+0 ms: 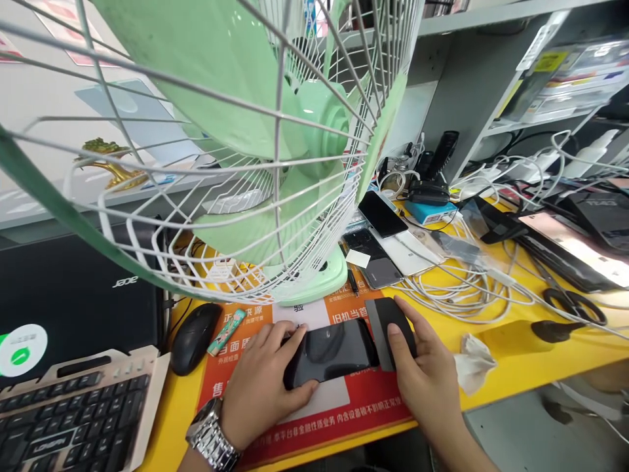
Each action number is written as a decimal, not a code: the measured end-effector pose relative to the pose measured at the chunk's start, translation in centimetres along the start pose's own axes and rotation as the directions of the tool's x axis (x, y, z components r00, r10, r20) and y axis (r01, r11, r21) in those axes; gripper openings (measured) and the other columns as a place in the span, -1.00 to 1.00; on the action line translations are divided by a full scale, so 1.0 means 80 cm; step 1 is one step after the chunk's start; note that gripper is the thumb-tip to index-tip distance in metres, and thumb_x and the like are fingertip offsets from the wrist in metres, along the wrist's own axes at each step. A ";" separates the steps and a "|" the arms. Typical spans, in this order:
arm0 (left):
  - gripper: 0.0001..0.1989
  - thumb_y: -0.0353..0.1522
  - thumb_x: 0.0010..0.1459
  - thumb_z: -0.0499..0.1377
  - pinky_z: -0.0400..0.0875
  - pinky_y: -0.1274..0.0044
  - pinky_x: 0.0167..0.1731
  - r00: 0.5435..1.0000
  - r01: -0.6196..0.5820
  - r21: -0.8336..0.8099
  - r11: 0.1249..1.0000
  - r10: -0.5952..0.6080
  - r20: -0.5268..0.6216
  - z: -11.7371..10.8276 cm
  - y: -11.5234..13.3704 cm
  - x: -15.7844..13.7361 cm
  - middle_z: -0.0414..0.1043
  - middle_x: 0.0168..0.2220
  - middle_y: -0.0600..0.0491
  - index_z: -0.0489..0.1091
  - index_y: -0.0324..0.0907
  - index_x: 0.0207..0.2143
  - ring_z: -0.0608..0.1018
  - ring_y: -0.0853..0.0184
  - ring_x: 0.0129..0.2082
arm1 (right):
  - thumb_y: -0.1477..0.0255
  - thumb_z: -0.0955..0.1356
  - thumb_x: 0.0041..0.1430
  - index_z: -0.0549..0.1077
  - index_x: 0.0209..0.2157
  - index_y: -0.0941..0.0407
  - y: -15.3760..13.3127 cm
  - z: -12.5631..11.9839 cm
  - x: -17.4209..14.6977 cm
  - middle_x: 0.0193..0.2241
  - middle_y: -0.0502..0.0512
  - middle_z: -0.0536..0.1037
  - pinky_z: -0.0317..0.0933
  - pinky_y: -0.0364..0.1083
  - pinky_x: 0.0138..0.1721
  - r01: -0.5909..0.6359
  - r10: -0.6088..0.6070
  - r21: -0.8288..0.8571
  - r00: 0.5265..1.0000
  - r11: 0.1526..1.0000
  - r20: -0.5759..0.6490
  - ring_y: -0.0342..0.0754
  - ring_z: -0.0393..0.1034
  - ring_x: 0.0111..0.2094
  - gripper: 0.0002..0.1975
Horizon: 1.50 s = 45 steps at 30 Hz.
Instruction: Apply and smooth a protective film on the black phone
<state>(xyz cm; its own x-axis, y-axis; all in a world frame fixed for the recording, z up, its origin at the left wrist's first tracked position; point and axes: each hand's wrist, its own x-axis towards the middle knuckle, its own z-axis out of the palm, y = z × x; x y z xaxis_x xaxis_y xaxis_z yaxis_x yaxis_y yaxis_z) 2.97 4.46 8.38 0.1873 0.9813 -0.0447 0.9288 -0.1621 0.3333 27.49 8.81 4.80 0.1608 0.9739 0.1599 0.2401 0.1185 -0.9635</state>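
Observation:
A black smartphone (pixel 335 353) lies across the printed orange-red mat (pixel 275 429), its glossy face up with reflections on it. My left hand (pixel 265 377) grips its left end, fingertips on the far edge and thumb along the near edge. A black hand-held squeegee (pixel 388 333) with a straight grey edge is pinched in my right hand (pixel 428 370), thumb on top and fingers behind. That grey edge is at the phone's right end; I cannot tell whether the two touch. A silver watch (pixel 212 438) is on my left wrist.
A green fan (pixel 314 282) stands close beyond the mat. To the left are a mouse (pixel 195 337), a small green packet (pixel 227 332), a keyboard (pixel 73 419) and an Acer laptop (pixel 88 288). Rightward lie coiled white cables (pixel 457 298), scissors (pixel 574 307) and a crumpled tissue (pixel 474 364).

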 end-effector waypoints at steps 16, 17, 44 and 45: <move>-0.34 -0.29 0.01 0.32 0.38 0.10 0.09 1.000 -0.018 -0.065 0.998 0.017 -0.019 -0.001 -0.005 -0.003 0.35 0.08 -0.09 0.33 -0.12 0.20 0.39 -0.01 0.07 | 0.13 0.34 0.29 0.37 0.23 0.04 -0.001 0.000 0.001 -0.01 0.15 0.59 0.46 0.02 -0.01 -0.014 0.013 -0.070 1.000 0.997 -0.016 0.09 0.53 -0.02 -0.46; -0.34 -0.29 0.01 0.32 0.38 0.10 0.10 1.000 -0.013 -0.071 0.997 0.012 -0.016 -0.001 -0.006 -0.003 0.35 0.09 -0.10 0.32 -0.12 0.20 0.39 -0.01 0.08 | 0.13 0.34 0.29 0.37 0.23 0.05 -0.002 0.001 0.001 0.01 0.17 0.58 0.44 0.04 0.03 -0.009 0.008 -0.063 1.000 0.998 -0.018 0.10 0.50 0.02 -0.45; -0.26 -0.37 0.00 0.33 0.27 0.14 0.24 0.996 0.049 -0.214 0.976 -0.063 -0.058 0.004 -0.022 -0.024 0.35 0.20 0.02 0.22 0.01 0.25 0.32 0.05 0.23 | 0.16 0.34 0.26 0.40 0.21 0.05 0.007 -0.001 0.006 0.06 0.10 0.56 0.50 -0.08 -0.20 0.020 -0.005 -0.192 0.997 0.981 0.079 0.09 0.53 -0.02 -0.46; -0.26 -0.37 0.00 0.33 0.27 0.14 0.23 0.996 0.049 -0.212 0.976 -0.063 -0.059 0.004 -0.021 -0.024 0.35 0.20 0.02 0.22 0.01 0.25 0.32 0.05 0.23 | 0.15 0.33 0.26 0.41 0.21 0.05 0.005 -0.001 0.005 0.04 0.09 0.57 0.50 -0.08 -0.22 0.018 -0.001 -0.204 0.997 0.979 0.080 0.08 0.55 -0.06 -0.47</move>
<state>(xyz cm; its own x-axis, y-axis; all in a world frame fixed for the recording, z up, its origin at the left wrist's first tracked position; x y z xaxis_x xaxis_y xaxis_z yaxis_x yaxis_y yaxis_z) 1.12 2.80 7.60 0.1089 0.9940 -0.0100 0.8482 -0.0877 0.5224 27.73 9.24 4.46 0.0832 0.9862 0.1434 0.4333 0.0937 -0.8963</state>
